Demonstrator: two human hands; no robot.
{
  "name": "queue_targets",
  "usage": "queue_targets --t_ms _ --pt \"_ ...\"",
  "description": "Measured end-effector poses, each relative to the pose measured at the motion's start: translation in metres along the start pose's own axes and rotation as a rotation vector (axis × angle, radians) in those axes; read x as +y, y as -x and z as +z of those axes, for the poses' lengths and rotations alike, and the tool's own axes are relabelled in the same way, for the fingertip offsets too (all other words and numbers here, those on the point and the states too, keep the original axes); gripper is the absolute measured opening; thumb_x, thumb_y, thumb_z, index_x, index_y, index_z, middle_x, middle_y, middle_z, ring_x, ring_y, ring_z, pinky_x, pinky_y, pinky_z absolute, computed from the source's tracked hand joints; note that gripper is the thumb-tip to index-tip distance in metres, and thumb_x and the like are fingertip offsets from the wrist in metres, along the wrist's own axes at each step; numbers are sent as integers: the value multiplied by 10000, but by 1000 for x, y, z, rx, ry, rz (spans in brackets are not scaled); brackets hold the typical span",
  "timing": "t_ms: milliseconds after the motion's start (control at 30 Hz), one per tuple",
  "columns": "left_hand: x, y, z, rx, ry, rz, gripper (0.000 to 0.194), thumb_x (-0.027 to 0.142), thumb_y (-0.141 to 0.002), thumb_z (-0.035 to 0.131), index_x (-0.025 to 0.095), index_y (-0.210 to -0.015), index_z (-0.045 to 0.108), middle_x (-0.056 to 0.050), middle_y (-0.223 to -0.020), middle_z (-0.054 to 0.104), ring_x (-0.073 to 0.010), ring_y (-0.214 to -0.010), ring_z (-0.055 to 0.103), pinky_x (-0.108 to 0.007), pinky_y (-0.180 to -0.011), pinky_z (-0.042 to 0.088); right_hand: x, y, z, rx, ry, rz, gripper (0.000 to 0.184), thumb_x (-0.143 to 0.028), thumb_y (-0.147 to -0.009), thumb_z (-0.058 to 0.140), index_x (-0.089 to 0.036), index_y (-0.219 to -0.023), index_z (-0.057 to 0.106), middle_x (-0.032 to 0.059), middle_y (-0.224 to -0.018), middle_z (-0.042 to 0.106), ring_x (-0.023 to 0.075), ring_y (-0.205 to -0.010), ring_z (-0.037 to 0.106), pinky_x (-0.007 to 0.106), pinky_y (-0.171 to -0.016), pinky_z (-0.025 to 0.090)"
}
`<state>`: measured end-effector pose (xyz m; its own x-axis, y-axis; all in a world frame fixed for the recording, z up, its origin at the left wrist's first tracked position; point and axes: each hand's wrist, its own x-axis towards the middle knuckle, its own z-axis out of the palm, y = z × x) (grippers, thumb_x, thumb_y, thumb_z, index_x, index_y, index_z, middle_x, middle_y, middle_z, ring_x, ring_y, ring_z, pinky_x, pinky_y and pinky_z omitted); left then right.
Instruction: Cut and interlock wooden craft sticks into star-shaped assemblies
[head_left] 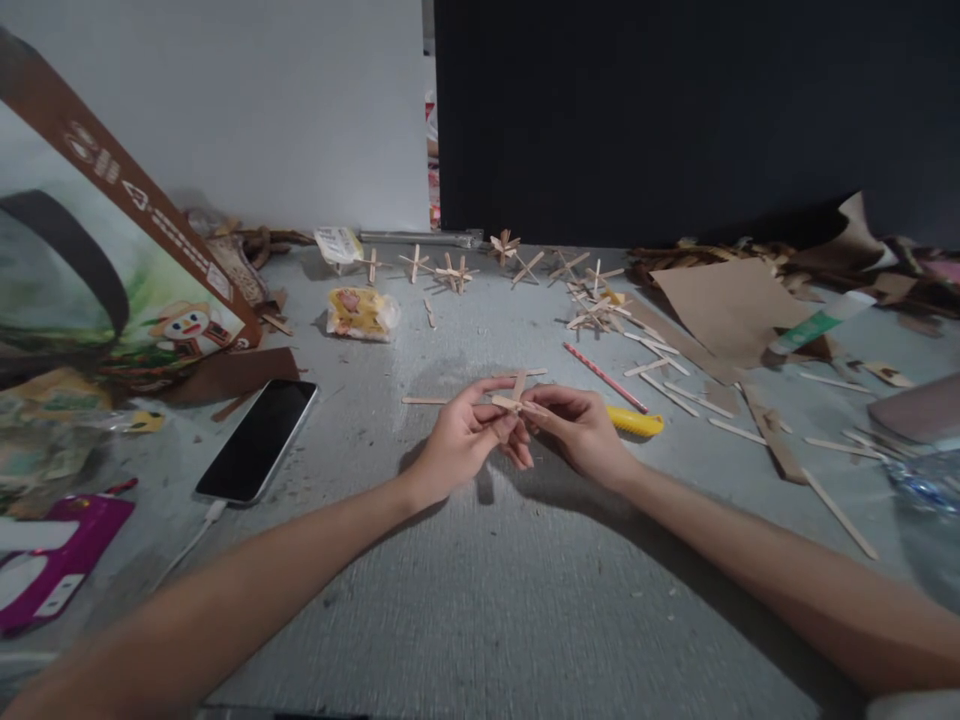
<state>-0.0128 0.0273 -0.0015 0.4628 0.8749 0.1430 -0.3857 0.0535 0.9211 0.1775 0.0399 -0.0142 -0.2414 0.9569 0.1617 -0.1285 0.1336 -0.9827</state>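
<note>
Both my hands meet over the middle of the grey table [465,600]. My left hand [461,440] and my right hand [577,430] pinch a small cross of wooden sticks [516,398] between their fingertips, held just above the surface. Two loose sticks [424,400] lie flat right behind the hands. A yellow utility knife [636,421] lies beside my right hand, and a red-and-white striped straw [604,376] runs diagonally behind it.
Several finished stick crosses [454,272] stand along the back. A black phone [259,438] on a white cable lies left. A printed bag [112,260], yellow packet [360,312], brown card sheets [724,305], a glue tube [821,322] and scattered sticks [840,515] surround the area.
</note>
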Motion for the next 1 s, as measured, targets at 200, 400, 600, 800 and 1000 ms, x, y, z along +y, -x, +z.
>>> queue_targets --t_ms 200,400,600,800,1000 --pt "5 -1 -1 3 49 -59 668 478 -854 888 158 -1329 545 11 -732 732 -179 -587 743 -281 -562 595 2 -3 -2 -32 50 -2 325 -556 -851 861 -242 -932 836 17 -757 725 150 -641 603 306 -617 511" --pt "4 -2 -3 1 166 -112 591 431 -820 922 185 -1256 609 21 -724 719 -143 -548 698 -237 -514 514 -2 -3 -2 -25 110 -27 311 -551 -866 847 -247 -928 839 20 -744 724 144 -616 578 293 -574 494" --pt "2 -4 -8 -6 233 -172 501 287 -818 905 198 -1241 651 36 -695 689 -94 -479 602 -206 -469 435 -6 -1 1 -6 112 -56 330 -562 -858 850 -237 -901 821 -6 -654 672 122 -554 529 265 -507 426" --pt "3 -4 -9 -42 244 -170 525 229 -807 896 206 -1264 640 45 -691 682 -93 -469 585 -194 -454 415 -9 0 3 -11 104 -74 314 -558 -853 857 -249 -887 817 7 -713 715 124 -571 561 268 -518 443" --pt "2 -6 -6 -22 211 -122 484 350 -827 914 182 -1225 696 19 -712 693 -94 -477 591 -210 -470 438 -11 0 5 -14 111 -61 376 -608 -841 843 -235 -862 795 24 -751 747 152 -643 638 294 -595 522"
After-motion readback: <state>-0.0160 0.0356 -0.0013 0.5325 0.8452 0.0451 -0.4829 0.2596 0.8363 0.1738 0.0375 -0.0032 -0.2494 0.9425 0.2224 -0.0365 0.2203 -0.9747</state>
